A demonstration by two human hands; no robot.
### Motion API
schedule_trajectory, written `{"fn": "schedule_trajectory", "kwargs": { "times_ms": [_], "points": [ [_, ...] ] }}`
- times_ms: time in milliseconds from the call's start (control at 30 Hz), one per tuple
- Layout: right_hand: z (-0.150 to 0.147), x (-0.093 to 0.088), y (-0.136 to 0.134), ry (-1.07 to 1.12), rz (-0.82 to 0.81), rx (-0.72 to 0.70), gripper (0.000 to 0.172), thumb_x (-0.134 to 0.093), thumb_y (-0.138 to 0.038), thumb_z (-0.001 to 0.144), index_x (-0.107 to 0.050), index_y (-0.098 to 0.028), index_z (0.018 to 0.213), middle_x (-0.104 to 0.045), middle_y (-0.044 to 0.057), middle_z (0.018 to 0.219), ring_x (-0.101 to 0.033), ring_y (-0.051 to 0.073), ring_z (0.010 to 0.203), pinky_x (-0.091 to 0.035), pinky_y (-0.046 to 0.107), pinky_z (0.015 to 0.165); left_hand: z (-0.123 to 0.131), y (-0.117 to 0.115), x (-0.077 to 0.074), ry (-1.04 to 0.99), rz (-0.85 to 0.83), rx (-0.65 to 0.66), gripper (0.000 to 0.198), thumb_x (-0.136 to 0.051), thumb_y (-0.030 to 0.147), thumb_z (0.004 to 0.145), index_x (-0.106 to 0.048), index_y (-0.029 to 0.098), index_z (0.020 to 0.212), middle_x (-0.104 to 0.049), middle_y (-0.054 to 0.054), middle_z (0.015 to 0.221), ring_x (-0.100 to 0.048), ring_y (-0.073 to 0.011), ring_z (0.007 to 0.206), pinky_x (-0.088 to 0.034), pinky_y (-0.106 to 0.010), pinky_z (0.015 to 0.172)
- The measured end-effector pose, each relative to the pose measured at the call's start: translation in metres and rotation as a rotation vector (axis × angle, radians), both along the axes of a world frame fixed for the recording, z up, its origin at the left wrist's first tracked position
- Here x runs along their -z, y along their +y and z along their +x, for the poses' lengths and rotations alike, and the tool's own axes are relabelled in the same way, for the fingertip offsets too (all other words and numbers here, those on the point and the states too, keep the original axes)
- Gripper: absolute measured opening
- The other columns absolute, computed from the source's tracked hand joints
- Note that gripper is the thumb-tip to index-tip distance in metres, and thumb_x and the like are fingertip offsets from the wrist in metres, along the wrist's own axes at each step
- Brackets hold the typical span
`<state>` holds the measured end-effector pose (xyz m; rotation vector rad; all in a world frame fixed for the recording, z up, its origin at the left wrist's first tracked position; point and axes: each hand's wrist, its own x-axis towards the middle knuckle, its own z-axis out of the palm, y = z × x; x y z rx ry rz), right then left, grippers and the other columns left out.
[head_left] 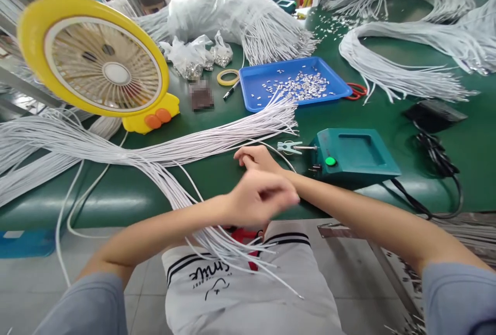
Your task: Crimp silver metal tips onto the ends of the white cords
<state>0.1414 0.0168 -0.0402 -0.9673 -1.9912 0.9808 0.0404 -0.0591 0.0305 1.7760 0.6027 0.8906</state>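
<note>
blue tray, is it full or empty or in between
Neither full nor empty: the blue tray has small silvery pieces scattered inside, with bare floor showing around them.

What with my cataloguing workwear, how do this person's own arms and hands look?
Short, loose grey-blue sleeves leave the forearms bare. The left hand and right hand wear no gloves, and no watch or bracelet shows. Blur hides the left hand's finer details.
</note>
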Motion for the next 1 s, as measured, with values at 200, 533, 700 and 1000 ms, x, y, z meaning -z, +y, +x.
{"fn": "schedule_trajectory", "kwargs": {
  "times_ms": [200,533,700,1000],
  "points": [
    [-0.001,-0.001,0.000,-0.016,0.028,0.004,0.030,-0.040,-0.006,0.077,-0.070,-0.013,0.079,-0.065,0.000,0.064,-0.053,0.009,0.054,-0.042,0.022,0.060,0.022,-0.062,0.019,0.401,0.421,0.420,0.036,-0.043,0.037,0.098,-0.057,0.017,0.072,-0.067,-0.006,0.072,-0.056,-0.0129,0.056,-0.034,-0.028,0.045],
    [0.000,-0.004,-0.011,-0.141,0.272,-0.111,0.028,-0.042,-0.009,0.083,-0.070,-0.012,0.085,-0.072,0.008,0.079,-0.063,0.016,0.070,-0.044,0.026,0.069,-0.054,-0.021,0.024,0.276,0.722,-0.138,0.020,-0.047,0.019,0.097,-0.065,0.015,0.091,-0.073,-0.009,0.095,-0.066,-0.0165,0.097,-0.050,-0.030,0.092],
    [0.000,-0.006,-0.024,-0.282,0.446,-0.334,0.027,-0.046,-0.012,0.083,-0.073,-0.015,0.087,-0.074,0.008,0.084,-0.063,0.017,0.067,-0.039,0.028,0.065,-0.107,0.060,0.040,0.900,0.673,-0.509,0.019,-0.048,0.019,0.095,-0.067,0.015,0.093,-0.066,-0.010,0.095,-0.062,-0.0197,0.092,-0.050,-0.031,0.080],
    [0.001,-0.010,-0.028,-0.437,0.508,-0.401,0.029,-0.045,-0.013,0.087,-0.073,-0.016,0.094,-0.075,0.007,0.091,-0.065,0.016,0.072,-0.038,0.028,0.066,-0.102,0.069,0.040,0.948,0.555,-0.597,0.017,-0.042,0.016,0.091,-0.059,0.014,0.089,-0.062,-0.012,0.091,-0.058,-0.0237,0.087,-0.046,-0.035,0.077]
  ]
}}
